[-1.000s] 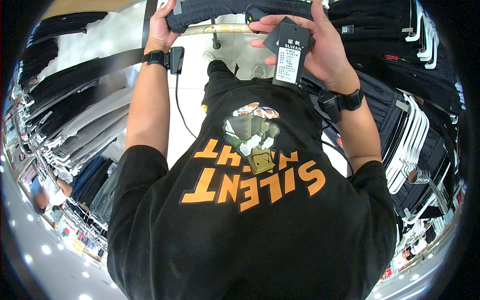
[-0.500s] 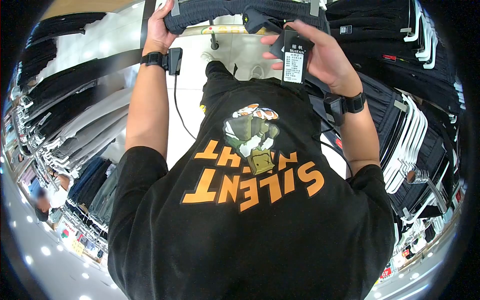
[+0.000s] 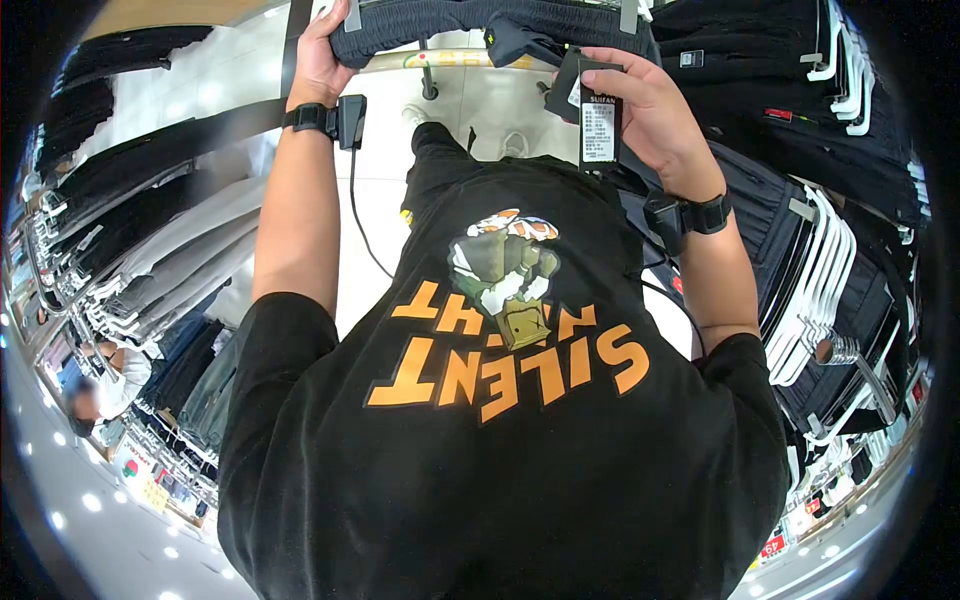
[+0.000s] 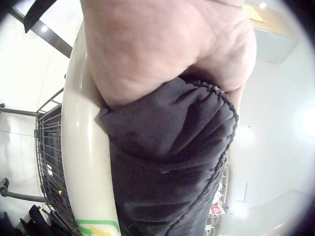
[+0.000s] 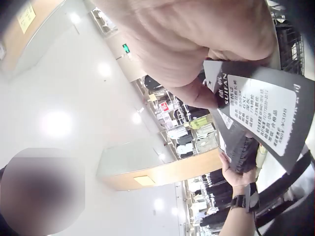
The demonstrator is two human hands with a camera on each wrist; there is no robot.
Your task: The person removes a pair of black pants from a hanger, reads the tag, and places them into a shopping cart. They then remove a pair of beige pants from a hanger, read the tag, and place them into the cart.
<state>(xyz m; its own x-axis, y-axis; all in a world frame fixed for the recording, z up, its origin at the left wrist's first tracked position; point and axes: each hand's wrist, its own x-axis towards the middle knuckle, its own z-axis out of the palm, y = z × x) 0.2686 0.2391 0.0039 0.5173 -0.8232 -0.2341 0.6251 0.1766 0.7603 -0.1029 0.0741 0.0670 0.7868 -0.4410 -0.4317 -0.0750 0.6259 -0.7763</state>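
Note:
Dark elastic-waist trousers (image 3: pixel 430 22) lie across the top of the head view, over a pale cart handle (image 3: pixel 450 60). The left hand (image 3: pixel 322 62) grips one end of the waistband; in the left wrist view that hand (image 4: pixel 167 44) covers the gathered dark cloth (image 4: pixel 162 137) beside the handle (image 4: pixel 83 128). With thumb and fingers the right hand (image 3: pixel 655 115) pinches black hang tags (image 3: pixel 600 125) with a white printed label. Close up in the right wrist view, the right hand (image 5: pixel 197 39) holds the tag (image 5: pixel 266 108) by its top end, another tag behind it.
Racks of dark trousers (image 3: pixel 760 50) and white hangers (image 3: pixel 825 290) stand at the right. Grey and black garments (image 3: pixel 190 240) hang at the left, with another person (image 3: pixel 105 385) beyond. A wire cart basket (image 4: pixel 49 152) is below the handle.
The right hand's fingers were spread behind the tags; now the thumb has come over their front and pinches them. The tags have shifted slightly right. The left hand keeps its grip.

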